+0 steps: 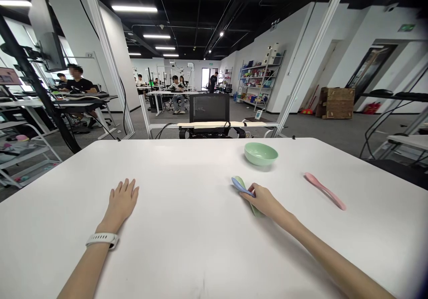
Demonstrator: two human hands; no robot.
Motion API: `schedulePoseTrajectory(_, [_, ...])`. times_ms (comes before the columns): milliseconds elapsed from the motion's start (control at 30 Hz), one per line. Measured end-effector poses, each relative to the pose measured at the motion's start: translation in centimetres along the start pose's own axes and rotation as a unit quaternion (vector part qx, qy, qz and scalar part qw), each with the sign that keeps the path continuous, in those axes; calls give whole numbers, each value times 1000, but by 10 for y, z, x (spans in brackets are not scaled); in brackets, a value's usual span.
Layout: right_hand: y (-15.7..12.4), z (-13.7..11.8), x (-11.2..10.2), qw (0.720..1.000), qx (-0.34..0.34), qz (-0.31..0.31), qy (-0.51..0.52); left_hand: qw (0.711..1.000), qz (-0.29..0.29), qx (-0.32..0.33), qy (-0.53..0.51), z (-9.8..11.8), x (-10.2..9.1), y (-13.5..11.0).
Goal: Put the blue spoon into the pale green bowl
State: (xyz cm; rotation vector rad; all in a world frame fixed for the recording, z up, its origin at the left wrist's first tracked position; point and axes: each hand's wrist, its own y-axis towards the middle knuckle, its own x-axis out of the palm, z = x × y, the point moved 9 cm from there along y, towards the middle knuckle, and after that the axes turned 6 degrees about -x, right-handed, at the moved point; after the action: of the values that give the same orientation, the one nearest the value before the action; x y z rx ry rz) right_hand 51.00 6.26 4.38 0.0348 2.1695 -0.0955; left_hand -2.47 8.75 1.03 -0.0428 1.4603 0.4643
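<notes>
My right hand (262, 198) is closed, thumb and fingers pinching a blue spoon (238, 184). Just beneath lies a green spoon (255, 210), its bowl end showing behind the blue one and its handle coming out below my fingers; whether my fingers also grip it I cannot tell. Beyond that hand stands a light green bowl (261, 153), upright. A pink spoon (324, 190) lies by itself on the right. My left hand (122, 199), with a white band at the wrist, rests flat on the tabletop, fingers spread, holding nothing.
The white table (174, 227) spreads around both hands. Past its far edge are a black office chair (209, 107) and a metal frame (302, 63). Several people sit or stand farther back, near shelves (259, 78) and other desks. A white cart (25, 156) stands at the left.
</notes>
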Motion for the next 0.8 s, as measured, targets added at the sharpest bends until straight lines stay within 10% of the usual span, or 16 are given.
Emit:
schedulePoseTrajectory(400, [0, 70, -78, 989, 87, 116, -29, 1000, -13, -7, -8, -3, 3, 1])
schedulePoseTrajectory(800, [8, 114, -69, 985, 118, 110, -67, 1000, -8, -5, -6, 0, -2, 2])
